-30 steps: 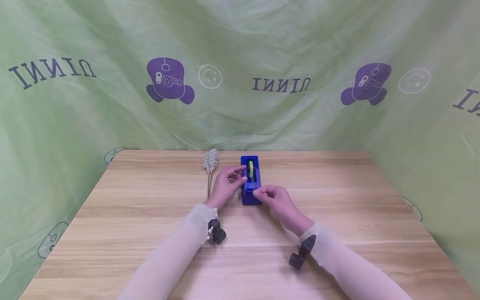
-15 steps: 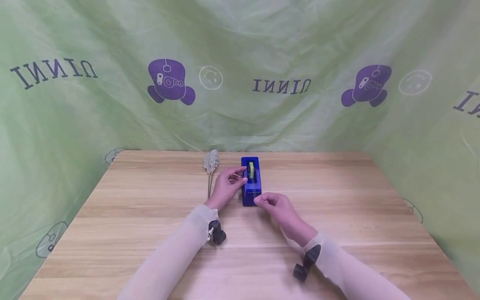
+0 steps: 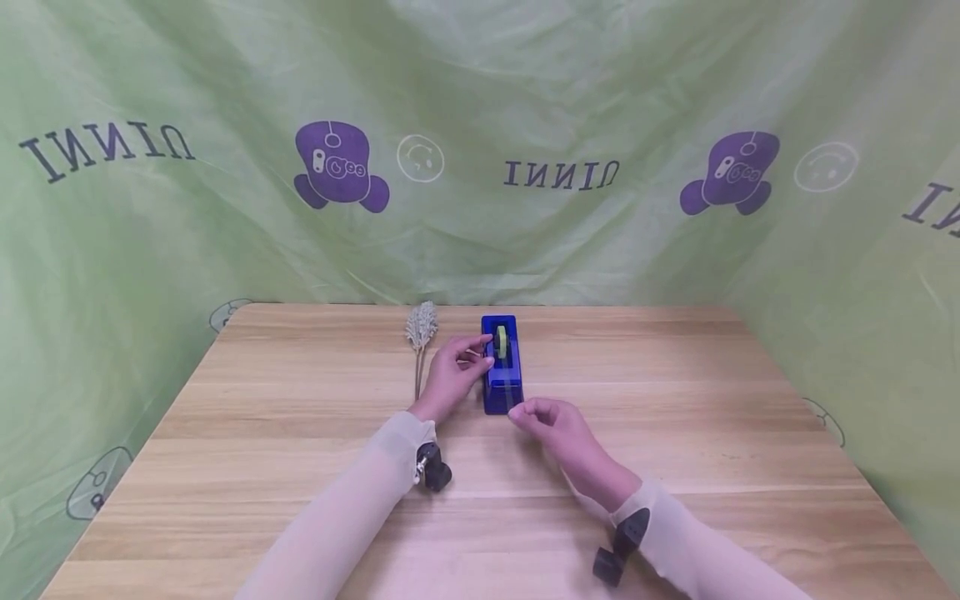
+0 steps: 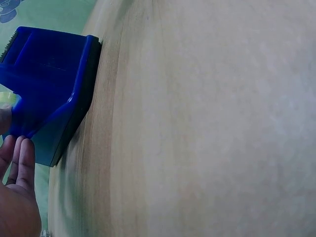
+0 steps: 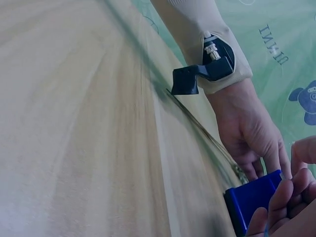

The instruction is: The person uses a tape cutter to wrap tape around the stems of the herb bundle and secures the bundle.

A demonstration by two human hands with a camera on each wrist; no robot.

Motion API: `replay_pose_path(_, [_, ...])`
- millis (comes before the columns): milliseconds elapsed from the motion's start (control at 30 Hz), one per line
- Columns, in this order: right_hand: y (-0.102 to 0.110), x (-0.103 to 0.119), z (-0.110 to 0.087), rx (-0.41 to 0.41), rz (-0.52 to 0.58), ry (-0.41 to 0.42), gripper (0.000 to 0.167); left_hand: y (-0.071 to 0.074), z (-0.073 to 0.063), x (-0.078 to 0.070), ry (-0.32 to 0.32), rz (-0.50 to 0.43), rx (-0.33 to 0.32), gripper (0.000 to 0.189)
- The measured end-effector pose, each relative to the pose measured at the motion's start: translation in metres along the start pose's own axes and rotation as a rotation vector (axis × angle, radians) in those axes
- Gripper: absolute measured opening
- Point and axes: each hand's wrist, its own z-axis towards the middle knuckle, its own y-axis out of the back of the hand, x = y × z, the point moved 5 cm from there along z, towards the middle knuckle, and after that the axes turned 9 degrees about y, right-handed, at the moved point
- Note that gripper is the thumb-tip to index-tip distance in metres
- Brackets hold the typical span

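Wooden table (image 3: 300, 408) under dispenser (image 3: 497, 377): your left hand (image 3: 452, 377) grips it, right hand (image 3: 558, 429) pinches tape (image 3: 502, 342), likely the pull-out; tearing needs tension.

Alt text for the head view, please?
A person's left hand grips a blue tape dispenser on a wooden table while the right hand pinches what looks like clear tape at its near end. Silvery sprigs lie left; green cloth hangs behind.
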Motion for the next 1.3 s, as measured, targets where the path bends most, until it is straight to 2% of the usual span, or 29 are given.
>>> replay_pose_path(467, [-0.004, 0.004, -0.017, 0.02, 0.013, 0.009, 0.025, 0.0, -0.001, -0.002, -0.002, -0.005, 0.001, 0.041])
replay_pose_path(700, [-0.003, 0.003, -0.025, -0.004, 0.009, -0.016, 0.021, 0.0, -0.001, -0.002, 0.002, -0.011, 0.009, 0.041])
replay_pose_path(1100, [-0.007, 0.003, -0.036, 0.058, 0.046, 0.027, 0.027, 0.0, -0.002, -0.002, 0.007, -0.02, 0.008, 0.04])
replay_pose_path(1300, [-0.006, -0.001, -0.041, 0.049, 0.055, 0.022, 0.027, 0.0, -0.002, -0.003, 0.007, -0.014, 0.009, 0.04])
